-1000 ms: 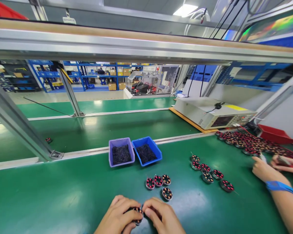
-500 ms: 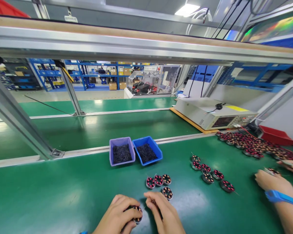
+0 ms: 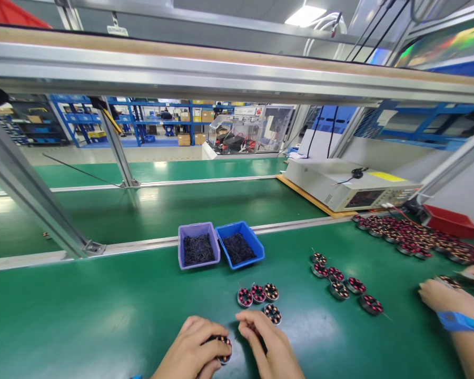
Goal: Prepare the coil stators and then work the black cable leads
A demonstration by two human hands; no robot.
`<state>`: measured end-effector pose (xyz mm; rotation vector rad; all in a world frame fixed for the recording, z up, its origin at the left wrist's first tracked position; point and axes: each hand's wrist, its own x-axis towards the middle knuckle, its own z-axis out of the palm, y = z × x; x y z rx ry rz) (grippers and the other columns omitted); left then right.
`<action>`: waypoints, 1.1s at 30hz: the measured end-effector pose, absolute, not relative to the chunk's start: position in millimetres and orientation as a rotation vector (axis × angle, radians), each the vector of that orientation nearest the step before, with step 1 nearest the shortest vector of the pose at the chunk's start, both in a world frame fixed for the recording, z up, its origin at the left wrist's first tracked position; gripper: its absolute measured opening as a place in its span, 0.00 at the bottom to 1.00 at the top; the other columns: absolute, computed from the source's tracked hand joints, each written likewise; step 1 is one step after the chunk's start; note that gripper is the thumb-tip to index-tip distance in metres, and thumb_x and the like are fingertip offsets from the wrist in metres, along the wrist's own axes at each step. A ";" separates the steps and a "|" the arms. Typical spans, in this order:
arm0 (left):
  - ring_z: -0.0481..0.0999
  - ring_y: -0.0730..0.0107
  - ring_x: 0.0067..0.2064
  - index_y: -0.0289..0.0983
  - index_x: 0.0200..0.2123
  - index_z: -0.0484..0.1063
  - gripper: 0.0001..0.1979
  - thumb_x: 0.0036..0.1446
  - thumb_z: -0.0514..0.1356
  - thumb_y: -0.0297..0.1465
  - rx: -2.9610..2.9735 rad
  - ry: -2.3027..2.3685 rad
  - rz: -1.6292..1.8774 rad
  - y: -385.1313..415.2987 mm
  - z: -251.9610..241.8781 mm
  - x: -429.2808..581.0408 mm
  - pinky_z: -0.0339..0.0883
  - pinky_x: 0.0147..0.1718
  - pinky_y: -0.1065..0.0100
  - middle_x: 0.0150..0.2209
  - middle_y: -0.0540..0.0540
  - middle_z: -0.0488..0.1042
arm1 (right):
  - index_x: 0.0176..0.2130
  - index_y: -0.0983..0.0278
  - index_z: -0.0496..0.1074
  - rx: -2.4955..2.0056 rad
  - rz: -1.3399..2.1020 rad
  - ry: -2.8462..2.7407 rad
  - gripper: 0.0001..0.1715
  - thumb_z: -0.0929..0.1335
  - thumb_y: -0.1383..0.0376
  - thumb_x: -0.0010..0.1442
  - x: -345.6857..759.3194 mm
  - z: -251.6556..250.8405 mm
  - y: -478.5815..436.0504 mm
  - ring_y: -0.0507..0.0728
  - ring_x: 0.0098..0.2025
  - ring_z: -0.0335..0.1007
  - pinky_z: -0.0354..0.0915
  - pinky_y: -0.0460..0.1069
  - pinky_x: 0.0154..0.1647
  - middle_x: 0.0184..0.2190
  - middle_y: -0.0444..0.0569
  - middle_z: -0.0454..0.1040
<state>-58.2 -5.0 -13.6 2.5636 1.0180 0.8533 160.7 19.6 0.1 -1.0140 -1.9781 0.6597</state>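
Observation:
My left hand [image 3: 199, 347] is closed around a small motor stator [image 3: 224, 349], a metal ring with copper coils, at the bottom middle. The fingers cover much of it. Just to the right, my right hand [image 3: 266, 342] has its fingers curled together close to that stator, and whatever they hold, if anything, is hidden. Beyond my right hand stand a copper-coloured stator [image 3: 272, 313], another one [image 3: 271, 291], and two with red coils, one being the red stator [image 3: 245, 297].
A purple bin [image 3: 198, 246] and a blue bin [image 3: 240, 245] hold small black pieces. Several stators [image 3: 338, 289] lie to the right, before a large pile [image 3: 408, 237]. A co-worker's hand [image 3: 444, 297] with a blue wristband works there. A grey instrument [image 3: 351, 184] stands behind.
My hands keep nearly the same pose over the stator. The view has shifted slightly. A small object now shows on the far green surface at left, by the metal post.

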 end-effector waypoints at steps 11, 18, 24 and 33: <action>0.77 0.64 0.46 0.40 0.46 0.71 0.09 0.67 0.53 0.26 2.578 1.007 0.858 -4.9 -14.2 -58.8 0.65 0.45 0.65 0.49 0.44 0.78 | 0.44 0.58 0.72 -1.011 0.693 -2.023 0.13 0.59 0.63 0.73 163.4 0.1 19.6 0.55 0.36 0.78 0.72 0.46 0.40 0.34 0.47 0.79; 0.76 0.64 0.47 0.40 0.46 0.71 0.10 0.68 0.51 0.25 2.593 0.994 0.856 -4.9 -13.9 -59.7 0.65 0.45 0.64 0.49 0.43 0.78 | 0.42 0.57 0.71 -0.978 0.675 -2.022 0.12 0.60 0.67 0.71 158.9 2.3 21.4 0.55 0.36 0.78 0.72 0.44 0.39 0.34 0.45 0.79; 0.76 0.63 0.47 0.41 0.46 0.72 0.11 0.69 0.50 0.27 2.580 1.022 0.849 -5.5 -15.5 -57.5 0.66 0.45 0.63 0.49 0.43 0.78 | 0.42 0.57 0.75 -0.978 0.760 -2.047 0.13 0.61 0.66 0.70 160.8 2.2 20.0 0.56 0.37 0.79 0.73 0.46 0.41 0.34 0.47 0.81; 0.77 0.64 0.44 0.40 0.45 0.73 0.15 0.73 0.47 0.34 2.651 0.987 0.838 -0.2 -18.5 -59.1 0.67 0.42 0.64 0.48 0.42 0.79 | 0.44 0.58 0.76 -0.962 0.709 -2.165 0.14 0.63 0.71 0.67 168.8 -11.2 19.5 0.57 0.37 0.80 0.73 0.45 0.38 0.36 0.48 0.81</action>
